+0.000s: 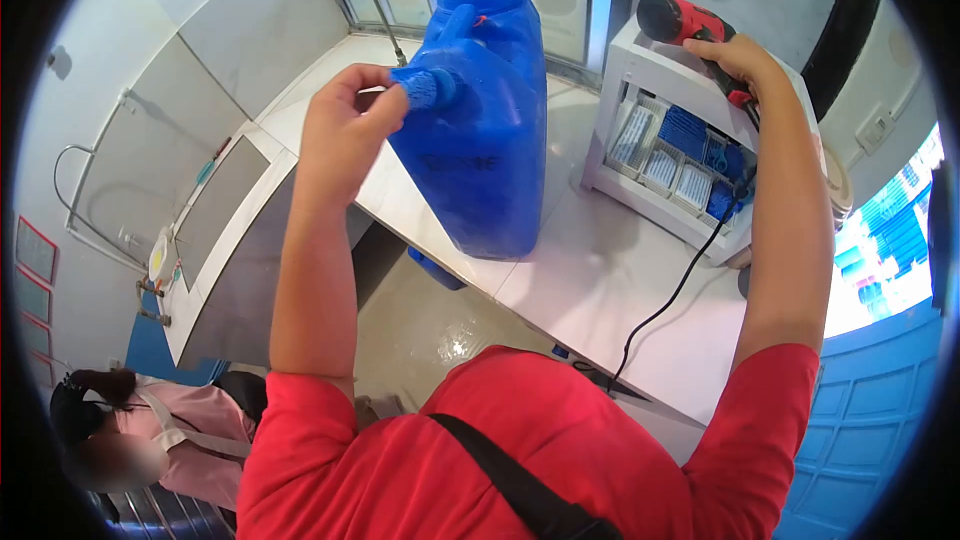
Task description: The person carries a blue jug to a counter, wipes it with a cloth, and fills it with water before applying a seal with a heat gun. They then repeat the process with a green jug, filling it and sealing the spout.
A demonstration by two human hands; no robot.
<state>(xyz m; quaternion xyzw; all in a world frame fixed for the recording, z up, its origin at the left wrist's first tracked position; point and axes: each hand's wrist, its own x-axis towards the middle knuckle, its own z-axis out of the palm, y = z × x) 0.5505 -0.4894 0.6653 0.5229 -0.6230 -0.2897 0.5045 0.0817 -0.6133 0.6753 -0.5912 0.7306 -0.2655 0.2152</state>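
A large blue water jug (480, 130) stands upright on the white tiled counter, its round cap on top and a capped spout jutting toward my left. My left hand (345, 130) pinches the blue wrinkled plastic seal (422, 88) around that spout. Over at the right, my right hand (748, 60) is wrapped around the handle of a red and black heat gun (690, 22). The heat gun is above a white cabinet, its dark round end facing left toward the jug. Part of its handle is hidden by my fingers.
The white cabinet (640, 80) holds trays of blue and white small items. A black cord (668, 305) trails across the counter (590, 240) and over its front edge. A person in pink (190, 420) is at the lower left. A steel sink panel (215, 200) lies left.
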